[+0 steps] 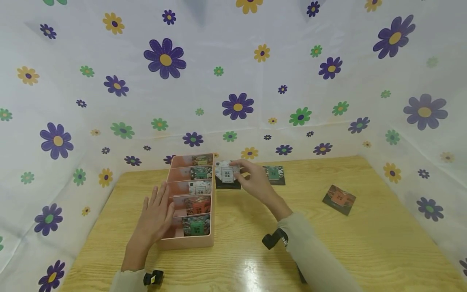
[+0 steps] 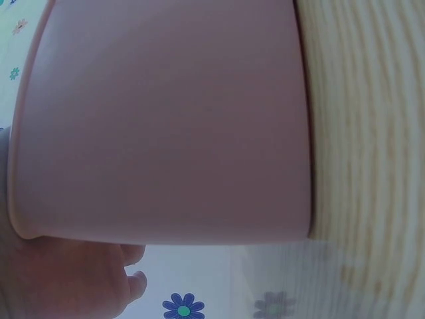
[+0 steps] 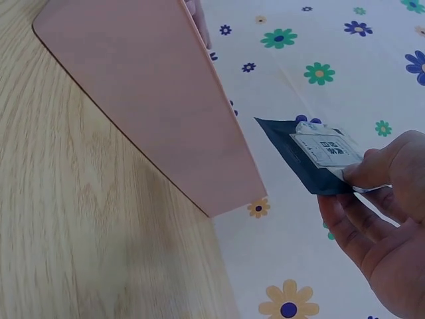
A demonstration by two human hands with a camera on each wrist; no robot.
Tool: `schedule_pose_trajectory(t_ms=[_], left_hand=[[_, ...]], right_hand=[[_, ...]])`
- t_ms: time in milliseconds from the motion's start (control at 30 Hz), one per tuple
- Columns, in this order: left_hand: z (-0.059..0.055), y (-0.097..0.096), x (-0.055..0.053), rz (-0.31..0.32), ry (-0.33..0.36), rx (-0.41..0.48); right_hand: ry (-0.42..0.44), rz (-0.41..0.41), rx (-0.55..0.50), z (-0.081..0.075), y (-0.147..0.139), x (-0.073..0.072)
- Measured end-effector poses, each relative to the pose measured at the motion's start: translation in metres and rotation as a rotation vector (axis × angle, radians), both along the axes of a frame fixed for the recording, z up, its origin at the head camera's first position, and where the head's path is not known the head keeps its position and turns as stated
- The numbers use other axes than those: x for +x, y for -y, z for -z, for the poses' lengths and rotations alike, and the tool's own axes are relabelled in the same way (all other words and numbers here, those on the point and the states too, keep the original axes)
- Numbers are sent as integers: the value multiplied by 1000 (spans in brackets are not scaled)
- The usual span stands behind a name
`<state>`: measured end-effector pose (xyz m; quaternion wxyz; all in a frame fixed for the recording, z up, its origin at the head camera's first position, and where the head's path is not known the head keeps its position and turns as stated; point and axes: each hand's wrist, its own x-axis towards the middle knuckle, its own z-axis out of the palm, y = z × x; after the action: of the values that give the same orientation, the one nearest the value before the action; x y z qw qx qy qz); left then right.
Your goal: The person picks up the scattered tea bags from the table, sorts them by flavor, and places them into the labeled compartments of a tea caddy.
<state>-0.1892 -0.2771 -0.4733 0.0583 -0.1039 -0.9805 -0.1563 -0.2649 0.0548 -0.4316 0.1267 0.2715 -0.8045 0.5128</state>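
My right hand [image 1: 253,180] pinches a flat sachet [image 3: 325,151] with a white label and a dark lower edge, thumb on its face and fingers behind. In the right wrist view it is held up off the table, just beyond the end of a pink divided box [image 1: 189,242]. My left hand [image 1: 155,215] rests along the box's left rim, fingers straight, thumb over the edge. The compartments hold upright sachets, among them a green one [image 1: 197,227], a red one [image 1: 198,205] and a white one [image 1: 200,188]. The left wrist view is mostly the box's outer wall [image 2: 166,126].
On the wooden table [image 1: 251,227], a green-labelled sachet [image 1: 273,173] lies behind my right hand. Farther right is a brown sachet [image 1: 339,198] with an orange-red label, turned at an angle. A white flower-patterned cloth [image 1: 204,93] hangs behind and at both sides.
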Motion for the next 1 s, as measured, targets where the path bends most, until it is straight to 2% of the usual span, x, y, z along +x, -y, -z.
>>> schedule_pose_trajectory(t_ms=[600, 1000], left_hand=[[0, 1, -1, 9, 0, -1], [1, 1, 0, 4, -2, 0]], right_hand=[[-97, -53, -59, -2, 30, -13], [-61, -45, -46, -1, 51, -16]])
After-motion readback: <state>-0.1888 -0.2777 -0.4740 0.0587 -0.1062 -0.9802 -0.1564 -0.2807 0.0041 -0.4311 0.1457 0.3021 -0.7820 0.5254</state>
